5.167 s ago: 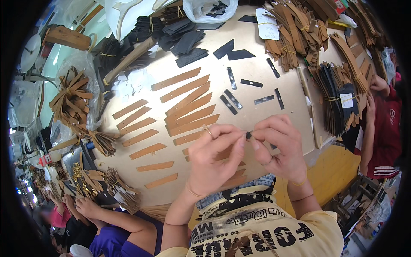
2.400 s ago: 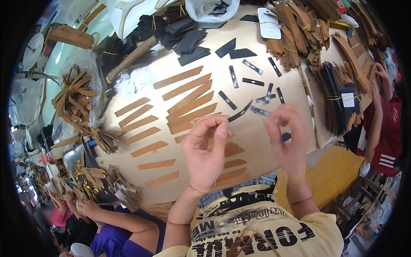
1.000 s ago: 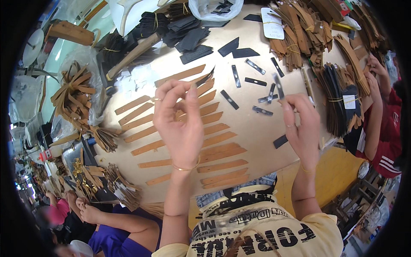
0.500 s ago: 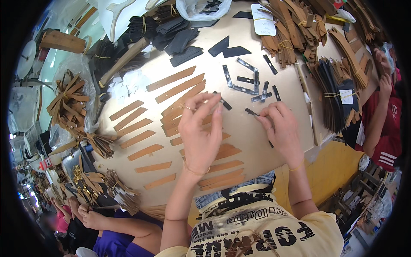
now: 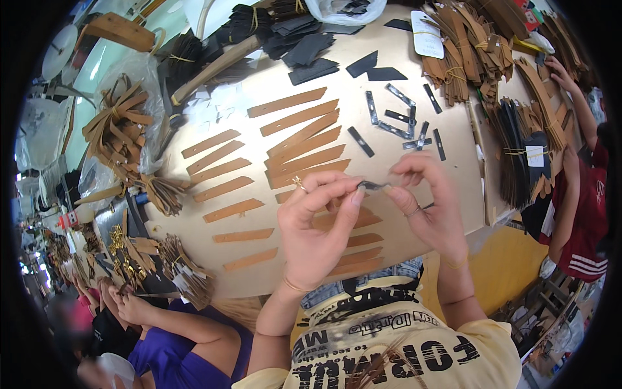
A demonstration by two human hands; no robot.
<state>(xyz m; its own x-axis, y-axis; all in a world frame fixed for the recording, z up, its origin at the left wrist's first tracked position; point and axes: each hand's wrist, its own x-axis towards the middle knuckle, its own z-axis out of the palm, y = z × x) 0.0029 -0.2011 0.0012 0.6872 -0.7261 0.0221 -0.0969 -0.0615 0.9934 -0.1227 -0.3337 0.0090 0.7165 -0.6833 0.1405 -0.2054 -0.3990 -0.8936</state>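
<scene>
"What have you got there?"

"A short black strip (image 5: pixel 368 185), up in the air above the bench (image 5: pixel 461 185), in front of me. My left hand (image 5: pixel 315 223) is clamped on its left end, thumb against forefinger."

"And the other side?"

"My right hand (image 5: pixel 433 211) is blurred. Its thumb is at the paler right end, but I can't tell whether I'm pinching it or only just beside it."

"How do you expect it to handle?"

"Light, I'd say, and soft enough to flex, since it bows between my hands. Part of it shines, so it may be slippery, or perhaps tacky; looks alone don't settle that. I wouldn't call it fragile, though something so narrow could crease. I'd take it at the very ends, by the edges, and keep off the middle: the loose strips (image 5: pixel 361 141) have a slot there, probably the weakest spot."

"What's around it?"

"Those loose strips lie beyond my hands, some crossing, several glossy. To the left, tan strips (image 5: pixel 287 102) with slanted ends lie in two columns. Farther out come black slanted pieces (image 5: pixel 361 64), a plastic bag (image 5: pixel 330 18) and, over to the right, a tied black bundle (image 5: pixel 512 162)."
</scene>
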